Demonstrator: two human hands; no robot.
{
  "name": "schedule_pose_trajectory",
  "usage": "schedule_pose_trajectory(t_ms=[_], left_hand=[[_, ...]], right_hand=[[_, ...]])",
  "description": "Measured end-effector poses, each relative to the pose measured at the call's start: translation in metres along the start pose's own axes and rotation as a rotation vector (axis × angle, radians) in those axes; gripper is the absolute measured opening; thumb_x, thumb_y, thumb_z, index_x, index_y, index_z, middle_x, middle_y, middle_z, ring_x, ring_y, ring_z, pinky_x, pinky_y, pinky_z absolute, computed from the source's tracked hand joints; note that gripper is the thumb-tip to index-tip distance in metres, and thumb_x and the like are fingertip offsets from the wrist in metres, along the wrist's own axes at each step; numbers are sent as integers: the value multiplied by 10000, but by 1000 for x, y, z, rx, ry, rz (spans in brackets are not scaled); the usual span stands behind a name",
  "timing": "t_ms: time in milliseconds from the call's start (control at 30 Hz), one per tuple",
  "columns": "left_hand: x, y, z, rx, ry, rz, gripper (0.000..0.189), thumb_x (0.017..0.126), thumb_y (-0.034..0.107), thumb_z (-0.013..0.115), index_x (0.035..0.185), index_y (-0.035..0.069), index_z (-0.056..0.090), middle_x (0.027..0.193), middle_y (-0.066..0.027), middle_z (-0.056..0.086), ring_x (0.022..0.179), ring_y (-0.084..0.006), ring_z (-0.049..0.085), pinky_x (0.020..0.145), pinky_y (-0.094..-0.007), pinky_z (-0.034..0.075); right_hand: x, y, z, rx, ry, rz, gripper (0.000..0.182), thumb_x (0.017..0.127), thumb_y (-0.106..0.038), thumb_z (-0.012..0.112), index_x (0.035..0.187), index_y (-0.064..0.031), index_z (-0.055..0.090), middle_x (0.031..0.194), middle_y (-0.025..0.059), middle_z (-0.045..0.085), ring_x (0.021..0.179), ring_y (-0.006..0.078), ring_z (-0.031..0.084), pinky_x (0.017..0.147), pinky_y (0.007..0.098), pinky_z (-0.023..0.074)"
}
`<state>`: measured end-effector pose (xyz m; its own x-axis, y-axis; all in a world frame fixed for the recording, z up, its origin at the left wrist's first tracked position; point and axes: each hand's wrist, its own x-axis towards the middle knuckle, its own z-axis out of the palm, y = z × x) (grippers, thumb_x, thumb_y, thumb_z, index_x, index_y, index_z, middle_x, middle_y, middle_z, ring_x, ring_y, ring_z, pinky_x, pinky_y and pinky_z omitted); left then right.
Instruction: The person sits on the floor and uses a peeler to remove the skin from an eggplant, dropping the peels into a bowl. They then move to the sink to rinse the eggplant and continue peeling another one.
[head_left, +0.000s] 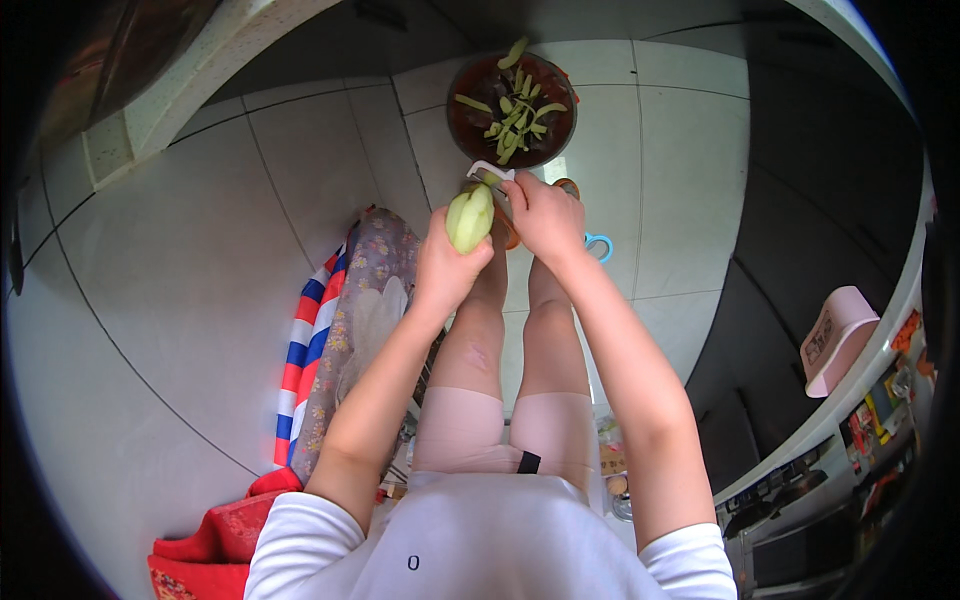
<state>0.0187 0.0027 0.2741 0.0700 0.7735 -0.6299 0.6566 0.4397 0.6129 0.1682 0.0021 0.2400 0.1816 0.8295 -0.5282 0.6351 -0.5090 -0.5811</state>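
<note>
My left hand (448, 270) grips a pale green vegetable (471, 219), its skin mostly peeled away; the exact kind is hard to tell. In my right hand (550, 217) is a white-framed peeler (491, 172). Its head sits just past the far end of the vegetable, with a bit of green on or behind it. Beyond both hands, on the floor, stands a round trash bin (454, 124) with a dark lining. Green peel strips (517, 112) lie in it, one reaching over the far rim.
A blue scissors-like handle loop (600, 246) shows beside my right wrist. Floral fabric (330, 375), a striped bag (291, 390) and red cloth (217, 532) are at left. A pink holder (838, 341) hangs on dark cabinets (817, 187) at right. Tiled floor (172, 247) spreads left.
</note>
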Motion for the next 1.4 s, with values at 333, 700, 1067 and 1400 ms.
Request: schedule_pose_trajectory(t_ms=[333,700,1067,1400], left_hand=[[-3,9,2,-54,33,59,595,734,235,696,1233,11,459,1075,-187,602,996,-293,603,856,-363,474],[5,-14,-7,-860,-143,-365,469,877,271,622,1222,-5,464,1034,-103,569,828,-167,591,737,-281,496],[11,-17,-8,-1166,-277,-436,385,913,324,533,1096,-14,520,865,-108,609,750,-161,596,712,-278,502],[6,-3,-1,-1016,-171,-383,380,928,325,496,1119,-3,482,866,-98,582,744,-158,583,685,-279,500]], right_hand=[[17,11,16,88,-9,213,293,915,-340,492,917,-79,626,802,145,665,757,340,630,666,428,485],[8,10,-4,1328,-348,620,354,976,-342,440,833,-40,557,591,-15,475,488,62,398,453,211,320],[-15,-13,-8,430,-37,14,263,925,-294,518,836,-52,568,676,101,595,639,288,581,575,397,440],[-8,-15,13,149,135,-83,260,922,-307,510,794,-84,549,672,109,617,650,347,599,555,436,436]])
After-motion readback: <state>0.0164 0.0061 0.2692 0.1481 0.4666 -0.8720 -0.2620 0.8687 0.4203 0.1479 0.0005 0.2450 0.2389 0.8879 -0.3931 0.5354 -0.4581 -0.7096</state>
